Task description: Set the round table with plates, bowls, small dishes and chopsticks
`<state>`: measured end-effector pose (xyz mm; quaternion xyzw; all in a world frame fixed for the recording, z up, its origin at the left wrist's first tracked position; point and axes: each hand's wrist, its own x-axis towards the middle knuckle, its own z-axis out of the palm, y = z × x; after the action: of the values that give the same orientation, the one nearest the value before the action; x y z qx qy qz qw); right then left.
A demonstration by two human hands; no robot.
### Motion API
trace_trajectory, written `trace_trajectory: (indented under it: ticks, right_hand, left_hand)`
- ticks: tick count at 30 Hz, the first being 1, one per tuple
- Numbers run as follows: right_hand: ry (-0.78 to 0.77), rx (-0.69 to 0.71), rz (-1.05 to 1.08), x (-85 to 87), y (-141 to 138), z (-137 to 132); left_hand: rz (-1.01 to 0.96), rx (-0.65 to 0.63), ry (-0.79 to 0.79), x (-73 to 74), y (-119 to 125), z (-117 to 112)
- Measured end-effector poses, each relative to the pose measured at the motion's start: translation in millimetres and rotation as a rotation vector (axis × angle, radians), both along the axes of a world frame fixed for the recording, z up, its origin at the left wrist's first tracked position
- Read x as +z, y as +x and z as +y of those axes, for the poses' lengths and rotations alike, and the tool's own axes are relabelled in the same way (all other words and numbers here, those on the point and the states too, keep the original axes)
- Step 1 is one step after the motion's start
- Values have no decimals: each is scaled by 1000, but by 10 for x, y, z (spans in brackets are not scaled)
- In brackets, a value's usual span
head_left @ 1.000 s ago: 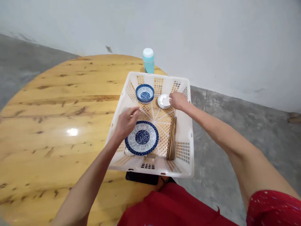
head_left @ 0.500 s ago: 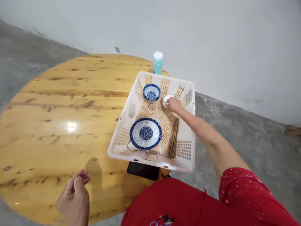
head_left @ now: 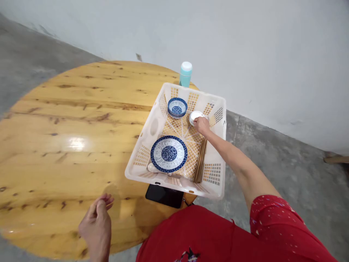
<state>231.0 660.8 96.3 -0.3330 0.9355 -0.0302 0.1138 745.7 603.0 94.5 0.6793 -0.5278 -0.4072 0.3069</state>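
Note:
A white plastic basket (head_left: 152, 127) stands on the table's right side. In its far right part is a stack of small white dishes (head_left: 195, 115). My right hand (head_left: 202, 125) reaches in over the basket's right side, its fingers closed on the near right edge of these dishes; the fingertips are partly hidden. To their left sit stacked blue-and-white bowls (head_left: 176, 106). A blue-and-white plate (head_left: 169, 154) lies nearer to me, partly covering white spoons (head_left: 153, 168). Brown chopsticks (head_left: 201, 162) lie along the right side. My left hand (head_left: 98, 218) hovers over the table, loosely open and holding nothing.
The round wooden table (head_left: 76, 120) extends far to the left. A turquoise bottle with a white lid (head_left: 185, 74) stands behind the basket. At the basket's near edge lies a black phone (head_left: 164, 196). A white wall (head_left: 259, 54) rises behind the table.
My right hand has shifted slightly right and down on the small dishes, so more of them shows. My left hand has moved a little to the right. The view has shifted slightly.

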Motion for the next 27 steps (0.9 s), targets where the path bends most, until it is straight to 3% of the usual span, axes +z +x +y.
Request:
trace_trajectory:
  ticks: [9,16,22,27]
  right_hand:
    - [-1,-5,23,-36,16,-15]
    - [30,56,70,101,111,-3]
    - [-137,155,96,281,466,157]
    - [-449,157,7,451,946,487]
  left_hand:
    - [13,-20,39,-164,61,42]
    - [13,-33,-10,-179,136,85]
    - [26,-64,-19,-169,198,110]
    - [45,-112,-22,-99,299,110]
